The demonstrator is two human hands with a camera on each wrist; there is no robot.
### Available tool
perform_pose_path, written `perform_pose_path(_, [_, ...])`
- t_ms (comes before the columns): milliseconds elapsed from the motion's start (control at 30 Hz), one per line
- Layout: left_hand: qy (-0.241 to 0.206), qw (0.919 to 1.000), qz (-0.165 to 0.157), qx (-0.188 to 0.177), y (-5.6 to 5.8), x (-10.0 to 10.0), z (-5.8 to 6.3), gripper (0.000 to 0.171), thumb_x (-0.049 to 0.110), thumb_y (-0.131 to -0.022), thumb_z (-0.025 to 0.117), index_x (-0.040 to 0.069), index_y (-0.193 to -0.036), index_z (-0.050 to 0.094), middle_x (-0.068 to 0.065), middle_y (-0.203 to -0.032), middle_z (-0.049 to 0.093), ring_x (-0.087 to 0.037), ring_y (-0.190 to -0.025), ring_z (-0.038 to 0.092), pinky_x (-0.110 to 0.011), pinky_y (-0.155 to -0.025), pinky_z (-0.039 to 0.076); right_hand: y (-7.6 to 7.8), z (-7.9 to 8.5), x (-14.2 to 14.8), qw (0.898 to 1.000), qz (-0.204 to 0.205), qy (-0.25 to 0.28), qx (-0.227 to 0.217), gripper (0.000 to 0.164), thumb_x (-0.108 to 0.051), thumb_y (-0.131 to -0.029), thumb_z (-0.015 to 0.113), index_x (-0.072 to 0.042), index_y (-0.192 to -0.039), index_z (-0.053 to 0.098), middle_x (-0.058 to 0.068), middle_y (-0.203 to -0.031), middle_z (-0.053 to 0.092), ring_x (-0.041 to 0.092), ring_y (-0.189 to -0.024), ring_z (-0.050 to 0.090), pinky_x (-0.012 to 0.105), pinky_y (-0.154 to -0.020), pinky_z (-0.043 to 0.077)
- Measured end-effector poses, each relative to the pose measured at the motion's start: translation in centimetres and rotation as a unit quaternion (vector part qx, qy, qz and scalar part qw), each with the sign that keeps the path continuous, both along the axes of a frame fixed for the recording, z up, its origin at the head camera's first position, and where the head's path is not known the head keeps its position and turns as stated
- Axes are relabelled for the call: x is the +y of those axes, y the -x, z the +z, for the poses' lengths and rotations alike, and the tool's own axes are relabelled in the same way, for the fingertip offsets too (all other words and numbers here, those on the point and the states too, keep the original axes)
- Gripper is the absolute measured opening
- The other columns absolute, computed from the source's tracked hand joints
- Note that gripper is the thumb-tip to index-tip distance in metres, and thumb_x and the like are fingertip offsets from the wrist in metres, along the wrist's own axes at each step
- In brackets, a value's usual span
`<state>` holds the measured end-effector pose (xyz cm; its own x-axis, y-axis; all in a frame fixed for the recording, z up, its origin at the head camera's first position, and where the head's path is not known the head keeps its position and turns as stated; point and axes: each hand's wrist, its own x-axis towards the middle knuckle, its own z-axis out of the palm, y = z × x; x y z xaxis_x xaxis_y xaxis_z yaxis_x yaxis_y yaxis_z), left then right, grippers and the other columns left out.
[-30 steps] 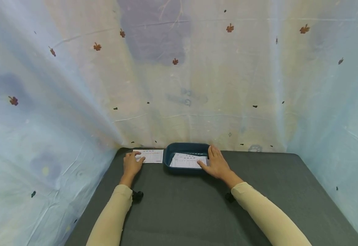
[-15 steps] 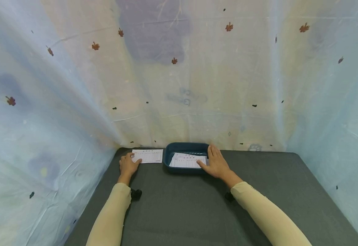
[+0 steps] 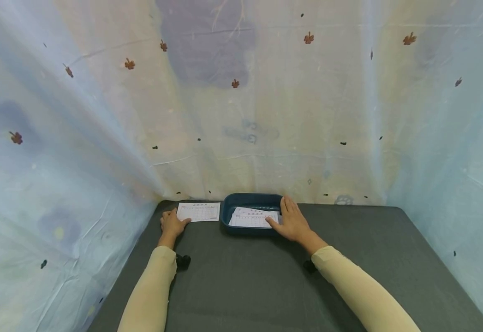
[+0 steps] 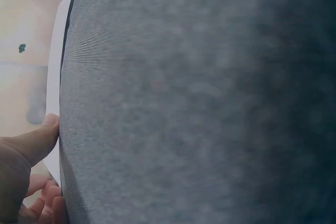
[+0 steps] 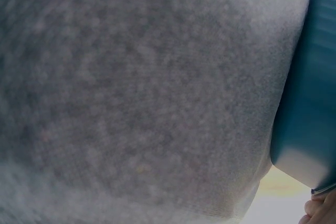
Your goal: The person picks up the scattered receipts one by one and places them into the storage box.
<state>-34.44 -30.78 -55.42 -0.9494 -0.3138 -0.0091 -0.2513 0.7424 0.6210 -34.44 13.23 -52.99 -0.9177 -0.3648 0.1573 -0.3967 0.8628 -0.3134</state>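
Note:
A white printed paper slip (image 3: 199, 211) lies by the table's far left edge. My left hand (image 3: 172, 226) is at its left end in the head view. The thumb (image 4: 42, 135) touches the slip in the left wrist view, with the other fingers bent at its end. A dark blue tray (image 3: 251, 197) stands right of the slip, with printed slips (image 3: 254, 218) overlapping inside. My right hand (image 3: 293, 221) holds the tray's right end, fingers along the outer side and thumb reaching over the rim onto the slips. In the right wrist view only fingertips show beside the tray (image 5: 302, 119).
The dark grey table (image 3: 241, 276) carries the tray and the slip near its far edge. Behind it hangs a pale patterned curtain (image 3: 266, 115), which also comes down on both sides.
My left hand has shifted slightly left, from over the slip to its left end, uncovering more print. The slip and tray stay in nearly the same place. My right hand has not moved.

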Motion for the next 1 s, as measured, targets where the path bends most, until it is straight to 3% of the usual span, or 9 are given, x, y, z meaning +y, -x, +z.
perform_pose_path(300, [0.004, 0.9998, -0.009, -0.020, 0.40, -0.10, -0.13, 0.066, 0.023, -0.104, 0.073, -0.007, -0.156, 0.043, -0.038, -0.156, 0.025, -0.055, -0.143, 0.024, -0.069, -0.119, 0.026, 0.11, -0.31, 0.09, 1.000, -0.003, -0.006, 0.000, 0.109, -0.071, -0.105, 0.046, 0.012, -0.167, 0.012, 0.029, -0.176, 0.011, 0.043, -0.165, 0.010, 0.056, -0.133, 0.010])
perform_pose_path(533, [-0.003, 0.9997, 0.002, -0.023, 0.46, -0.15, -0.07, 0.070, 0.023, -0.104, 0.073, -0.010, -0.156, 0.040, -0.038, -0.155, 0.023, -0.054, -0.143, 0.024, -0.068, -0.120, 0.026, 0.00, -0.02, -0.06, 1.000, -0.002, -0.006, 0.001, 0.109, -0.072, -0.105, 0.046, 0.012, -0.166, 0.013, 0.030, -0.176, 0.012, 0.043, -0.165, 0.011, 0.056, -0.133, 0.010])
perform_pose_path(1000, [-0.035, 0.9989, 0.013, 0.029, -0.14, -0.02, 0.09, 0.070, 0.016, -0.100, 0.079, -0.010, -0.148, 0.035, -0.039, -0.149, 0.029, -0.054, -0.135, 0.030, -0.066, -0.118, 0.026, -0.22, 0.19, -0.09, 1.000, -0.006, -0.007, 0.000, 0.106, -0.067, -0.105, 0.050, 0.013, -0.166, 0.015, 0.030, -0.175, 0.013, 0.044, -0.164, 0.012, 0.056, -0.133, 0.011])
